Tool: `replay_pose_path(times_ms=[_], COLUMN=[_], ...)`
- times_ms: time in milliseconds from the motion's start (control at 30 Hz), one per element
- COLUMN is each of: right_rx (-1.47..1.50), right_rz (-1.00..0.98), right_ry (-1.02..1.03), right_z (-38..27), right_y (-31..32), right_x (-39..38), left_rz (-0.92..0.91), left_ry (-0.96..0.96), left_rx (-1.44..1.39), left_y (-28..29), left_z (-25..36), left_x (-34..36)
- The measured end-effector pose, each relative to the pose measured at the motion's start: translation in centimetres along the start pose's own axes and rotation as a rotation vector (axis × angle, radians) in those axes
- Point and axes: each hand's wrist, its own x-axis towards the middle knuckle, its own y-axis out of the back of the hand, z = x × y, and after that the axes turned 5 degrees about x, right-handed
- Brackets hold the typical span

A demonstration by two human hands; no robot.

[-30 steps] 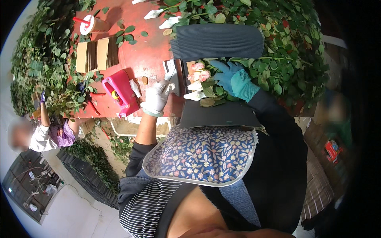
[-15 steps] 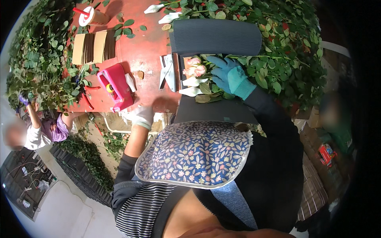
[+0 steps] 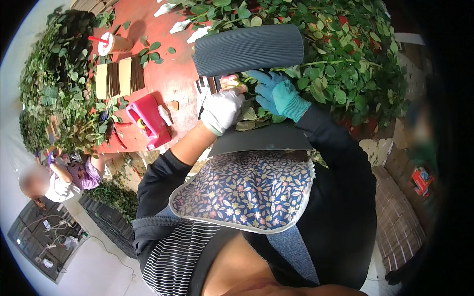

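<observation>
My left hand (image 3: 223,109), in a white glove, is over the near side of a few pink roses (image 3: 230,82). Its fingers are curled in at the blooms, and what they grip is hidden. My right hand (image 3: 276,93), in a blue glove with a teal cuff, rests palm down with fingers spread on the leafy rose stems (image 3: 256,112) just right of the blooms. A black sheet (image 3: 261,137) extends under the stems toward me. Partly behind my left hand lies a grey plier-shaped tool (image 3: 201,93).
A dark corrugated roll (image 3: 249,49) lies beyond the roses. Leafy stems (image 3: 340,74) pile up on the right. To the left are a pink dispenser (image 3: 148,121), stacked cardboard pieces (image 3: 106,81), a drink cup (image 3: 116,43) and red-handled cutters (image 3: 118,138). Another person (image 3: 64,187) is at far left.
My left hand has moved from the table's near edge up and right onto the roses, covering the white-netted buds there. My right hand stays at the stems. The view has shifted slightly.
</observation>
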Motion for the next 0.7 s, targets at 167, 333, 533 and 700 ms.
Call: replay_pose_path(times_ms=[167, 333, 533, 700], right_rx=[-0.088, -0.104, -0.104, 0.112], right_rz=[0.002, -0.087, -0.275, -0.257], right_ry=[0.018, 0.009, -0.11, 0.016], right_z=[0.0, 0.0, -0.7, -2.7], right_y=[0.0, -0.5, 1.5, 8.3], right_x=[0.1, 0.3, 0.8, 0.4], left_rz=[0.007, -0.157, -0.12, -0.083], left_ry=[0.157, 0.064, 0.287, 0.728], left_rx=[-0.193, -0.15, -0.155, -0.611], left_y=[1.7, 3.1, 2.5, 1.8], left_z=[0.7, -2.2, -5.1, -1.1], left_x=[-0.1, -3.8, -11.1, -8.8])
